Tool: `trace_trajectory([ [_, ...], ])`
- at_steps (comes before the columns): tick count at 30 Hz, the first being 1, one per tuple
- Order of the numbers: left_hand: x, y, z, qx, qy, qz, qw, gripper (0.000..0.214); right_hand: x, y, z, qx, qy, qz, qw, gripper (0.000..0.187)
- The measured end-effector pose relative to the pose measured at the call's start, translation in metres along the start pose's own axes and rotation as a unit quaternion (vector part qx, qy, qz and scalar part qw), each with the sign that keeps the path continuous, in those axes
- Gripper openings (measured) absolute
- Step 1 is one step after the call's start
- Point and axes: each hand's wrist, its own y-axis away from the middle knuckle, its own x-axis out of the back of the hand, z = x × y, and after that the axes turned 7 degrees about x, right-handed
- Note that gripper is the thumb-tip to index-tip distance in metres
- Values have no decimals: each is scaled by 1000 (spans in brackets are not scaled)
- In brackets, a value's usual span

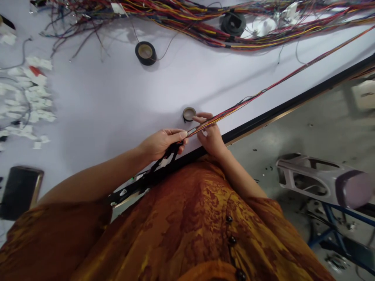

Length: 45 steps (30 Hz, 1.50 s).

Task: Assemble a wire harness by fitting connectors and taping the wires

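Wire bundle (240, 107), running along the worktop (102, 105) edge. Hands grasping it: left hand (162, 144) pinching strands, right hand (211, 134) closed round them. Tape roll (189, 114) just beside bundle. Risk: a slackened pinch lets strands slip and tangle.

Left hand (162, 143): pinched shut, fingertips pointing right
Right hand (211, 137): just beside it, fingers curled
Left forearm (96, 175): extended across the body
Right forearm (238, 173): angled up from the torso

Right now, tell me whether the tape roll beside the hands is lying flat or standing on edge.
Lying flat: the tape roll rests on its side on the white table, its open core facing up.
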Motion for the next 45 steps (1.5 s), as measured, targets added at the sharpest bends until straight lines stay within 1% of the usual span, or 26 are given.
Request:
trace_trajectory([
  [1, 0, 2, 0, -2, -16, 3, 1000, 28, -5, -7, 3, 14, 40, -8, 999, 32],
  [3, 1, 4, 0, -3, -41, 12, 999, 30, -15, -17, 7, 20, 95, -42, 994, 28],
  [6, 4, 5, -2, -15, -54, 19, 998, 30, -17, -11, 2, -8, 118, -77, 990, 18],
  [8, 6, 3, -4, -25, -46, 12, 999, 30, -11, 4, -6, -39, 72, -71, 994, 14],
  [10, 7, 1, -6, -30, -35, 4, 999, 33, -4, 19, -16, -88, -22, -49, 995, 18],
  [12, 8, -2, -8, -30, -31, 0, 999, 36, 1, 28, -24, -145, -125, -32, 981, 24],
  [14, 8, -3, -9, -26, -34, -2, 999, 36, 3, 30, -31, -186, -204, -34, 960, 27],
  [17, 7, -3, -9, -21, -51, -6, 998, 34, 7, 26, -41, -200, -263, -64, 942, 26],
  [20, 5, 1, -8, -38, -109, 20, 993, 30, 14, 28, -52, -206, -282, -80, 933, 22],
  [22, 2, 4, -9, -77, -177, 37, 980, 28, 20, 34, -59, -214, -305, -81, 924, 21],
  [23, 1, 6, -10, -110, -214, 42, 970, 28, 24, 37, -61, -218, -324, -82, 917, 21],
  [25, 0, 8, -15, -189, -285, 55, 938, 28, 31, 42, -65, -230, -364, -82, 899, 21],
  [27, -1, 8, -20, -262, -348, 79, 897, 26, 37, 41, -68, -250, -392, -78, 882, 22],
  [29, -1, 8, -23, -295, -390, 99, 866, 24, 42, 34, -69, -254, -407, -86, 874, 26],
  [30, -1, 9, -24, -297, -398, 104, 862, 23, 43, 28, -69, -241, -406, -96, 876, 28],
  [31, -2, 9, -24, -290, -393, 104, 866, 23, 43, 20, -70, -220, -395, -108, 885, 28],
  [32, -2, 9, -23, -277, -375, 101, 879, 23, 41, 12, -70, -193, -368, -116, 902, 26],
  [33, -2, 10, -22, -254, -351, 95, 896, 24, 38, 3, -70, -164, -323, -114, 925, 23],
  [35, -2, 9, -19, -182, -297, 73, 935, 26, 30, -15, -71, -117, -186, -75, 973, 15],
  [36, -1, 8, -18, -142, -267, 64, 951, 27, 25, -21, -71, -100, -113, -44, 988, 14],
  [38, 0, 4, -15, -80, -203, 49, 975, 28, 20, -27, -71, -76, -6, 18, 997, 20],
  [39, 1, 2, -14, -61, -169, 43, 983, 28, 19, -25, -70, -64, 17, 40, 997, 23],
  [40, 2, 1, -13, -50, -134, 37, 989, 28, 19, -19, -69, -53, 21, 58, 997, 25],
  [42, 3, -1, -10, -28, -79, 18, 996, 25, 22, -1, -63, -46, -21, 82, 995, 27],
  [44, 2, 0, -7, 1, -36, -10, 999, 20, 24, 19, -52, -76, -120, 80, 987, 27],
  [45, 1, 1, -5, 16, -15, -25, 999, 18, 23, 27, -46, -97, -189, 62, 975, 23],
])
